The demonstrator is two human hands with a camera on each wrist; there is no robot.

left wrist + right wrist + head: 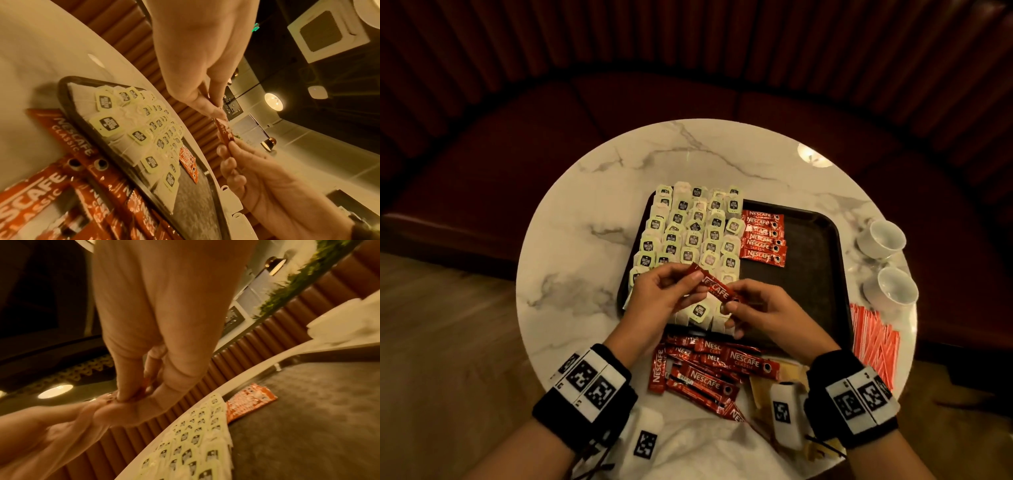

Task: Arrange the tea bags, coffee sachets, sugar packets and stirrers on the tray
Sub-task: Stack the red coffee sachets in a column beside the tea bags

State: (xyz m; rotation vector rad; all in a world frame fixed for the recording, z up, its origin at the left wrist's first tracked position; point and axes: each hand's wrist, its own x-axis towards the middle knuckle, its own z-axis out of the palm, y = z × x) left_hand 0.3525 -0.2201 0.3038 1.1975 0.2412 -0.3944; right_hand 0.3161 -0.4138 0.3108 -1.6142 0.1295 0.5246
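Held sachet (717, 287): a red foil stick printed "NESCAFE CLASSIC" in white. It sits in the air above the near edge of the tray (822, 274), tilted. The left hand (666, 291) pinches its upper end between thumb and fingertips; the right hand (767, 308) pinches its lower end. Both grips are clamped on this one sachet.

Tray: dark, rectangular, rounded corners, raised rim, with a matt grainy floor. Contents:
- Tea bags (688, 236): white paper bags with pale green tags bearing a dark logo, its wording too small to read. They lie in overlapping rows across the left half of the tray.
- Sachet row (763, 238): six red "NESCAFE CLASSIC" sticks lying side by side, just right of the tea bags at the far end of the tray. The right half of the tray floor around them is bare.

Outside the tray, on the round white marble-patterned desk (585, 212):
- Loose sachets (709, 371): a disordered pile of the same red sticks, just nearer than the tray.
- Tan packets (789, 371): flat paper, partly covered, beside that pile; print not legible.
- Stirrers (873, 346): a bundle of thin red-and-white sticks, right of the tray.
- Two cups (887, 263): white, right of the tray beyond the stirrers.
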